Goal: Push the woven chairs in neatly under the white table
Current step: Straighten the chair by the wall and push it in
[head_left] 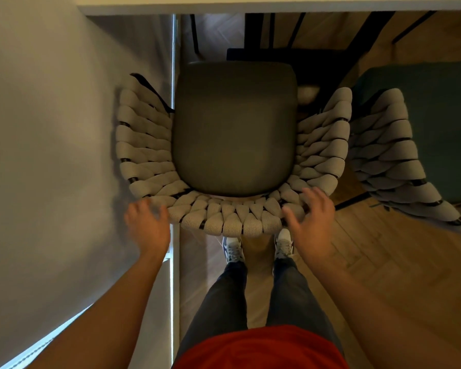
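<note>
A woven chair (232, 217) with thick beige straps and a dark grey seat cushion (234, 129) stands right below me, facing the white table (250, 6) whose edge runs along the top. The front of the seat is a little short of the table edge. My left hand (148, 222) hovers at the left end of the chair's curved back, fingers spread, holding nothing. My right hand (312, 217) is spread over the right end of the back, fingers at the straps without closing on them. A second woven chair (391, 161) with a teal seat stands to the right.
A pale wall (51, 129) runs close along the chair's left side. Black table legs (256, 30) and thin dark chair legs show beneath the table. Wooden herringbone floor (383, 262) lies to the right. My two feet in white shoes (258, 249) stand just behind the chair.
</note>
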